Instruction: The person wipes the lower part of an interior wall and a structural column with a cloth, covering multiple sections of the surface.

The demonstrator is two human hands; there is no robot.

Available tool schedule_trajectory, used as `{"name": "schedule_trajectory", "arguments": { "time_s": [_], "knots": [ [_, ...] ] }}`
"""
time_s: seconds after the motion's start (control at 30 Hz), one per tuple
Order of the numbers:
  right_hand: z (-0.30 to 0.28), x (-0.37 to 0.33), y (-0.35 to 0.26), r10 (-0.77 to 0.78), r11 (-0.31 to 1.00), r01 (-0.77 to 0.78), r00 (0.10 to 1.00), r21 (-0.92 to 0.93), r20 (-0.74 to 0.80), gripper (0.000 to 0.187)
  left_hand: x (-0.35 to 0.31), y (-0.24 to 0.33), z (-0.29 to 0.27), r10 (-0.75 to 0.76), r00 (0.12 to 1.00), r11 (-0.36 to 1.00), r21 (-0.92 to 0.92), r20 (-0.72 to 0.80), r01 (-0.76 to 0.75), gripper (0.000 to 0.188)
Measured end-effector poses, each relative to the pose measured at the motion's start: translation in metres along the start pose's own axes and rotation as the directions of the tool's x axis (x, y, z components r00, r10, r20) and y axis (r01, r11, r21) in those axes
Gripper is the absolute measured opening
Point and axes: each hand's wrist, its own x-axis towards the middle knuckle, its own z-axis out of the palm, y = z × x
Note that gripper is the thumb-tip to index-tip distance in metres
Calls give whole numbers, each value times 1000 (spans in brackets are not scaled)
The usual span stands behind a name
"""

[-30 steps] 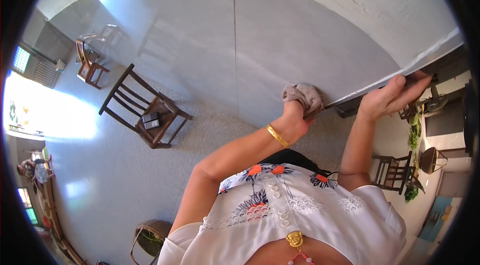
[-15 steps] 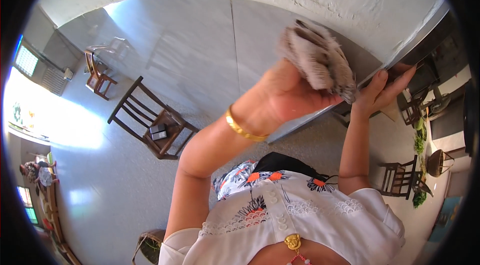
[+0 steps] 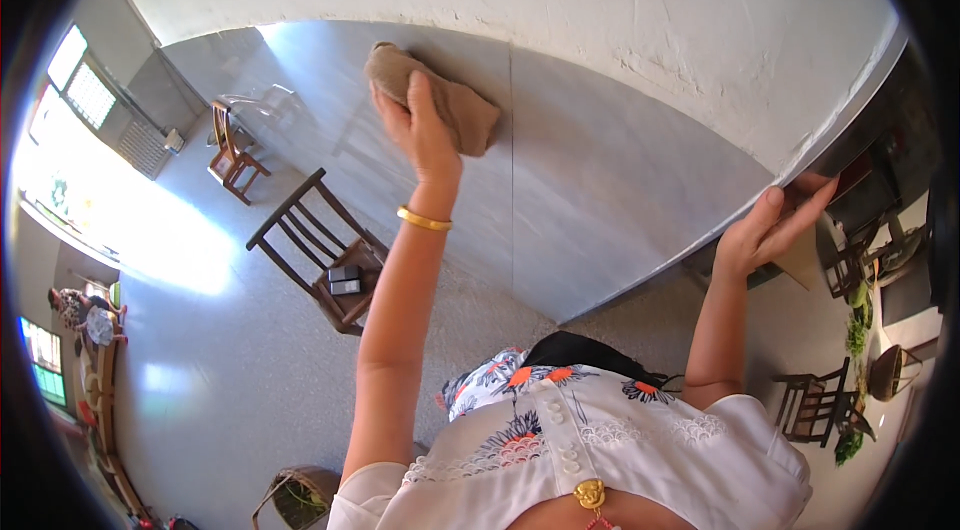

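Observation:
My left hand (image 3: 424,138), with a gold bangle at the wrist, grips a folded brown cloth (image 3: 466,112). The cloth lies against the grey tiled lower part of the wall (image 3: 610,180), just left of a vertical tile joint. My fingers bend around its left side, with the thumb over its front. On the right, my right hand (image 3: 755,235) is at the end edge of the wall. Its thumb and fingers are apart and stretched out, and it holds nothing. Part of its fingers passes behind the corner, so their contact is hard to see.
A wooden chair (image 3: 318,250) with a small dark box (image 3: 344,279) on its seat stands left of my arm. Another chair (image 3: 232,155) is farther off. A basket (image 3: 297,498) sits at lower left, a dark chair (image 3: 815,400) at right. A person (image 3: 88,315) is far left.
My left hand has swept the cloth left along the tiles, across the joint, and the arm is straighter. The right hand stays at the wall edge. The view has shifted slightly.

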Motion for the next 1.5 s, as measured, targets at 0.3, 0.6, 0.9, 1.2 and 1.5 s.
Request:
{"name": "schedule_trajectory", "arguments": {
  "time_s": [0.3,0.6,0.9,1.2,1.5],
  "knots": [
    [1,0,-2,2,1000,-2,1000,22,-4,59,-98,2,63,574,674,448,511,464,-733,32],
    [-5,-2,-6,117,979,-123,992,160,48,63,-156,26,105,587,188,282,19,787,-959,26],
    [-4,1,0,121,951,-124,992,284,29,64,-112,5,83,669,192,71,195,718,-978,16],
    [-3,-3,1,120,944,-110,993,312,-11,57,-1,-22,-4,630,667,234,722,398,-651,26],
    [-1,-2,5,43,958,-32,998,286,-34,54,-47,-52,8,464,885,504,809,41,-302,41]
  ]
}}
